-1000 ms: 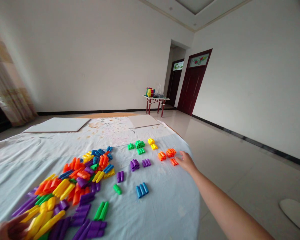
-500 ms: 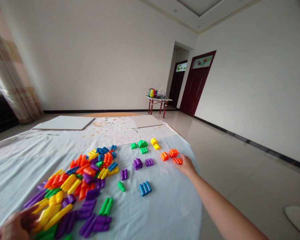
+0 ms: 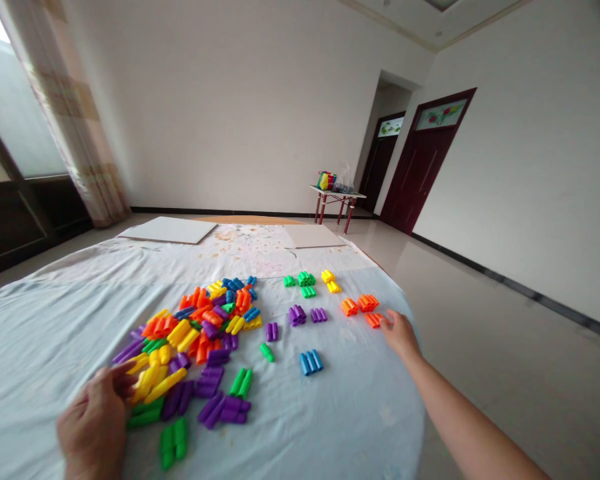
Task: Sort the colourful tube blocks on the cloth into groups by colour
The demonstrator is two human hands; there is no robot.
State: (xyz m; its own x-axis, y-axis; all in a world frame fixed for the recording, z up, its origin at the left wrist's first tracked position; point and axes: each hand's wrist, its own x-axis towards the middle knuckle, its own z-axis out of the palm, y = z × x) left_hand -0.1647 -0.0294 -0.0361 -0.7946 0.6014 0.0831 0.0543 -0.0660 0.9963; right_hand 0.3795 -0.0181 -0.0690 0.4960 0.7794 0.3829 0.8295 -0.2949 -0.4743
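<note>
My left hand [image 3: 97,417] is at the left edge of a heap of plastic tube blocks. Its bent fingers are slightly apart and reach the yellow tube blocks [image 3: 153,377]; the contact is partly hidden. On the right side of the table, my right hand [image 3: 401,333] has loosely parted fingers just beside an orange tube block [image 3: 374,321]. Two more orange pieces, one being a bundle [image 3: 369,303], lie close by. Sorted by colour near them are green blocks [image 3: 307,279], yellow blocks [image 3: 329,276], purple blocks [image 3: 297,315] and a blue block [image 3: 311,363].
A pale cloth [image 3: 360,400] covers the table. At its far side lie a white board [image 3: 173,230] and a second board [image 3: 315,236]. A small table [image 3: 337,193] with bags stands by the wall, near a dark red door [image 3: 425,160].
The view has swung left, so everything sits farther right in the picture. My right fingers have drawn slightly away from the orange block. My left hand stays beside the yellow pieces and shows more fully.
</note>
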